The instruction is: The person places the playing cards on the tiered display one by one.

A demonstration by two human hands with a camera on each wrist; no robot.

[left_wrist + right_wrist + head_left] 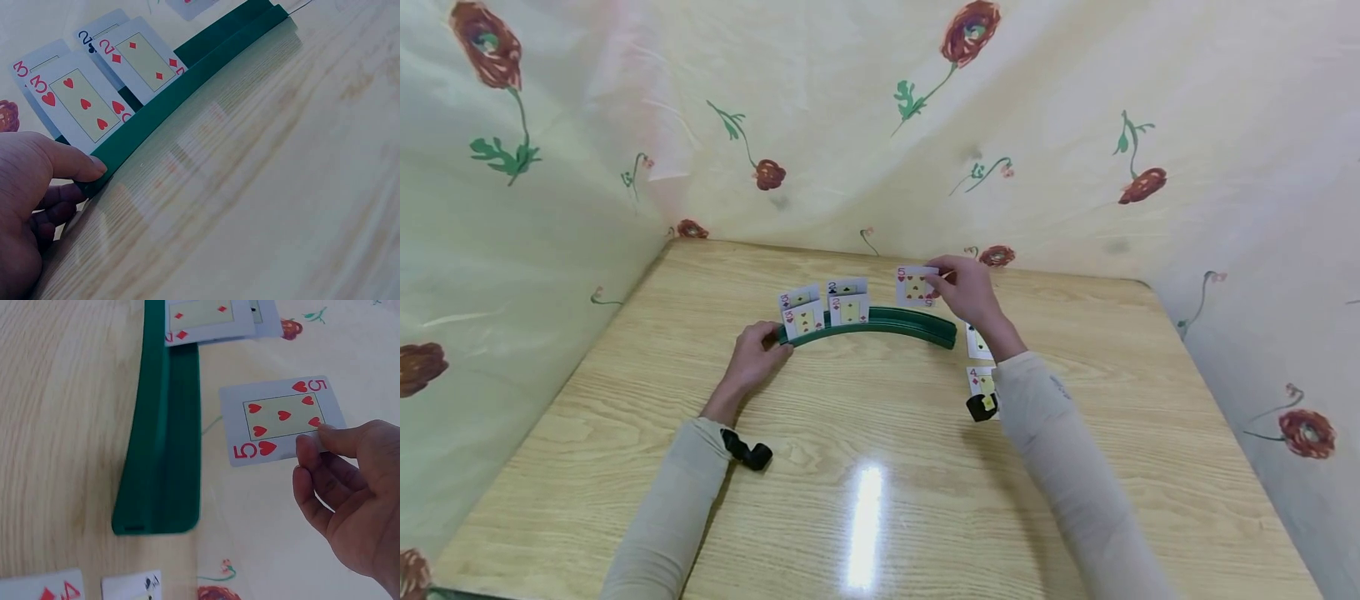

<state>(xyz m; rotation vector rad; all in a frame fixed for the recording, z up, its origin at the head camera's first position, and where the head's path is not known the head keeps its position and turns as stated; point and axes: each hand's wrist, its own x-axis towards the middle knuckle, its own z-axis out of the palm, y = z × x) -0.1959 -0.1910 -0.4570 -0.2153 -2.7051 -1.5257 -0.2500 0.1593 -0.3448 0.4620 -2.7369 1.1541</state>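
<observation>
The right hand (967,292) pinches a five of hearts (913,286) by one corner, just above center in the head view, while the left hand's (757,358) grip holds the green rack (898,321) at its end. The card looks light, flexible and slick, best taken by its margin. The left-wrist view shows the thumb (72,161) against the rack's front; the right-wrist view misses that hand.

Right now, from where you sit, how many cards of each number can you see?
Twos: 2
Threes: 2
Fours: 1
Fives: 1
Black card, number too hard to read: 1
Total: 7 cards in sight
</observation>
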